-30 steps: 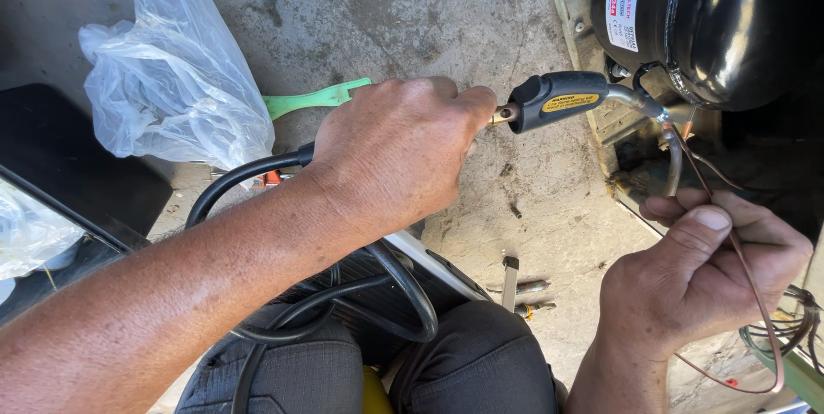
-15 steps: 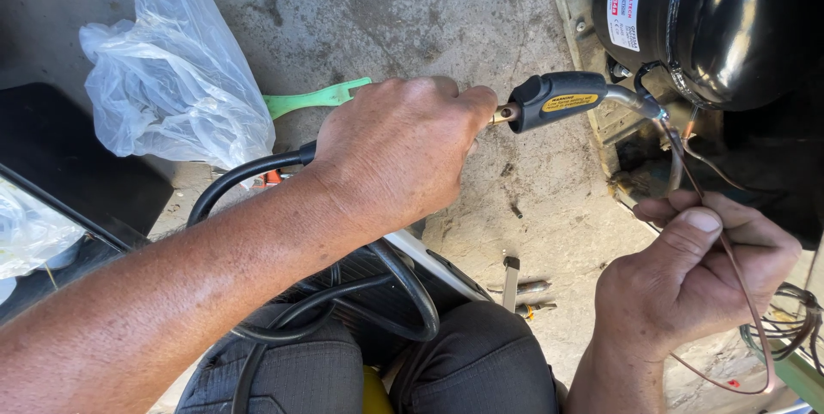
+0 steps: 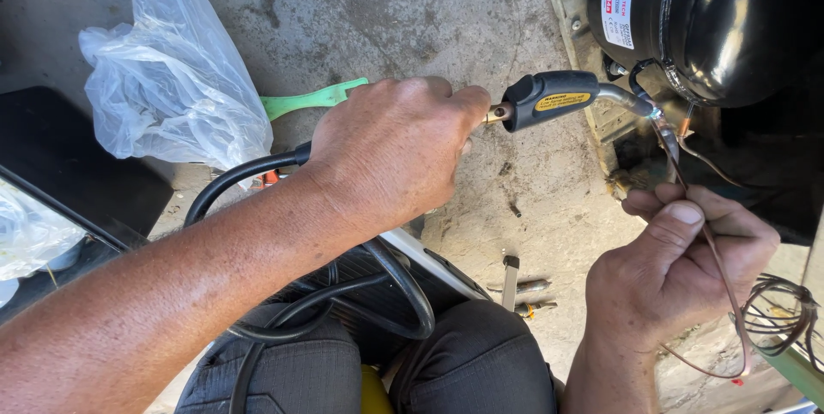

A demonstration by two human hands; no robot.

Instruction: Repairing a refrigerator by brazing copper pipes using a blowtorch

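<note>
Head view only. Left hand [image 3: 390, 152] was closed in a fist round the torch handle; the black torch head [image 3: 549, 98] with its yellow label stuck out of the fist toward 3 o'clock. A brass fitting joined handle to head, just at the knuckles. The bent metal nozzle [image 3: 625, 96] ran on at 3 o'clock and ended at a pipe joint [image 3: 657, 114] under the black compressor [image 3: 730, 24], which sat at 1 o'clock from the fist. Flame could not be told.

Black hose [image 3: 249, 169] left the heel of the left hand at 9 o'clock, looped down over the dark trousers [image 3: 481, 362] at 6 o'clock.

Right hand [image 3: 687, 264] sat at 4 o'clock from the left, well apart from it. Fingers curled, thumb pressed against the forefinger, pinching a thin copper rod [image 3: 699, 225]. The rod rose from the pinch toward 12 o'clock, its tip near the nozzle end at the joint; whether touching, could not tell. Below the hand it curved away at 5 o'clock.

Clear plastic bag [image 3: 172, 79] lay at 9 o'clock from the left hand, green handle [image 3: 313, 98] between bag and fist. Small metal bits [image 3: 515, 281] lay on the concrete floor [image 3: 386, 11] between the two hands. Wire coil [image 3: 781, 311] at 3 o'clock of the right hand.
</note>
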